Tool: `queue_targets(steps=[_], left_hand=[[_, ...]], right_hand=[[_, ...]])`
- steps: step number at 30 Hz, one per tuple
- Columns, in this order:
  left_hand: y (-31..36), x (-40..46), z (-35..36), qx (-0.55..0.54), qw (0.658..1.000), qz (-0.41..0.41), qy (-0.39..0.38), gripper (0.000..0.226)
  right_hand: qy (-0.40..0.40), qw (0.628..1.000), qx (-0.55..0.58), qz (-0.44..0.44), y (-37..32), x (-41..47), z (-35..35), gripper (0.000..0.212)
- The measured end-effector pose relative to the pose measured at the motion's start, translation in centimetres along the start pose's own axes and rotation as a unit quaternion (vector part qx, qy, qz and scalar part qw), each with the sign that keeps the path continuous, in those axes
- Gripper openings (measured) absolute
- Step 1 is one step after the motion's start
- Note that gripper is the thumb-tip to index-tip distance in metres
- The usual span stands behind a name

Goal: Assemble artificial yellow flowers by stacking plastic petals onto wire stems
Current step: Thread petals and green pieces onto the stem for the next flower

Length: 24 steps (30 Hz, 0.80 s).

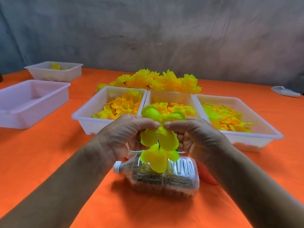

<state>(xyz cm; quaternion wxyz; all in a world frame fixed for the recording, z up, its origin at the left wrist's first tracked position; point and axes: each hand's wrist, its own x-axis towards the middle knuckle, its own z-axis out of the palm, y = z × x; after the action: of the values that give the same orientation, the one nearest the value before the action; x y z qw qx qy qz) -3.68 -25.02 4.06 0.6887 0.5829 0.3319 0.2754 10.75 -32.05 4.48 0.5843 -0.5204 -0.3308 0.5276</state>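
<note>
While two trays [31, 102] at the left are almost bare, the left hand [126, 134] and right hand [197, 137] pinch one petal layer [164, 134] between them above the bottle [164, 175]. Three trays [238, 132] (middle to right) hold many loose petals [121, 106], and finished flowers [156, 81] lie behind, so much work is left.

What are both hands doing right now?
Left hand: pinching the yellow petal layer.
Right hand: pinching the same petal layer from the other side.
</note>
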Motion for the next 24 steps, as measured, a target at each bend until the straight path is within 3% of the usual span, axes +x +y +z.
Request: queue_targets(steps=[3,9,12,17,24], left_hand=[[-0.3,0.3,0.1,-0.011,1.0,-0.017,-0.023,0.027],[-1.1,1.1,-0.1,-0.034,0.997,-0.027,-0.056,0.027],[-1.6,1.7,-0.9,-0.05,0.994,-0.03,-0.09,0.01],[-2.2,2.9,-2.3,-0.049,0.99,-0.019,-0.133,0.008],[-2.7,3.5,-2.6,-0.069,0.987,-0.016,-0.144,0.01]], right_hand=[[0.011,1.0,0.009,0.01,0.1,0.0,-0.1,0.055],[-0.005,1.0,0.01,0.018,0.2,-0.2,-0.3,0.031],[-0.009,0.999,0.015,0.027,0.4,0.0,-0.4,0.013],[-0.014,1.0,0.007,0.021,0.4,0.1,-0.1,0.037],[0.004,0.999,0.016,0.037,0.8,0.4,-0.1,0.022]])
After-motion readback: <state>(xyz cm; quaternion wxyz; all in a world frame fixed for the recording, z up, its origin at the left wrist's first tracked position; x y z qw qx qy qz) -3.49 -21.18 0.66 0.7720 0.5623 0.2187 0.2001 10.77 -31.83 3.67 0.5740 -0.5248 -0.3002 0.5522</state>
